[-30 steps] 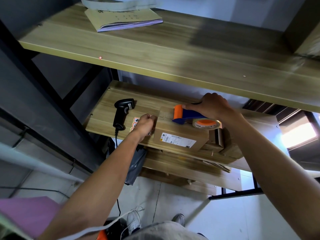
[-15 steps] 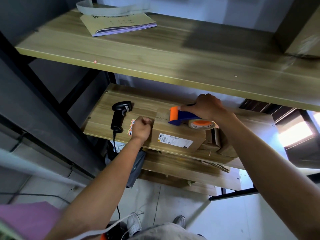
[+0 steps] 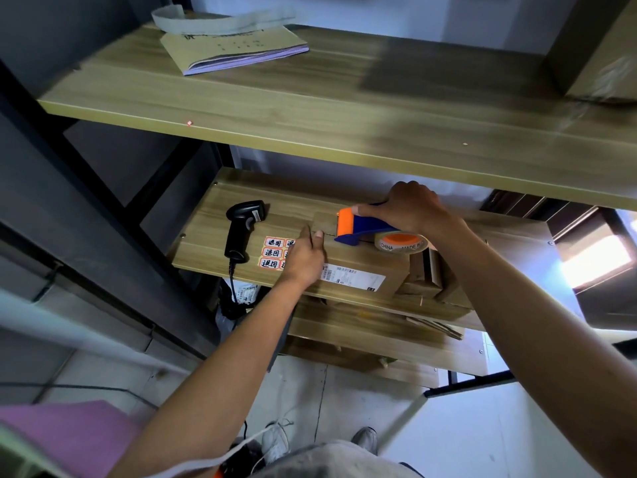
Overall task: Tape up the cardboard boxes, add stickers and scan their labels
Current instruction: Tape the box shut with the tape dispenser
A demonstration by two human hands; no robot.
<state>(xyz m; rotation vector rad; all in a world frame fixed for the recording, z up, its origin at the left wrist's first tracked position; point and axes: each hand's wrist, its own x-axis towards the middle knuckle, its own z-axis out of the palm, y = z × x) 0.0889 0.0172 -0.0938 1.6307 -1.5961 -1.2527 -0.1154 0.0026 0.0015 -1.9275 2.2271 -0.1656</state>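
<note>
Cardboard box [image 3: 358, 263] — lying on the middle shelf [image 3: 206, 219], printed label [image 3: 355, 278] on the front face, top seam showing as a thin dark line near the left end. Tape dispenser [image 3: 362, 229] resting on the box top, orange head close to the left end, roll [image 3: 401, 242] trailing to the right.

Right grip [image 3: 406, 210]: wrapped round the dispenser handle from above, fingers curled. Left grip [image 3: 305, 260]: holding nothing, fingers straight, pressed flat against the left end of the box at its top edge.

Procedure, judged from the layout:
- Keep the head pressed down and centred over the seam.
- Carry the tape past the top edge and down onto the left end face.
- Brace the box with the left grip against the pull — otherwise likely to slide on the smooth shelf.
- Smooth the tail down with the straight fingers, then tear with a sharp twist.
- Leave the label uncovered for scanning.

Nearby: sticker sheet [image 3: 272, 253] just left of the box, partly hidden by the left grip; scanner [image 3: 243, 229] further left on the same shelf.

Change from half a second earlier: left grip, then curled into a fist at the box end, now opened flat. Dispenser head in much the same place. Right grip unchanged.
</note>
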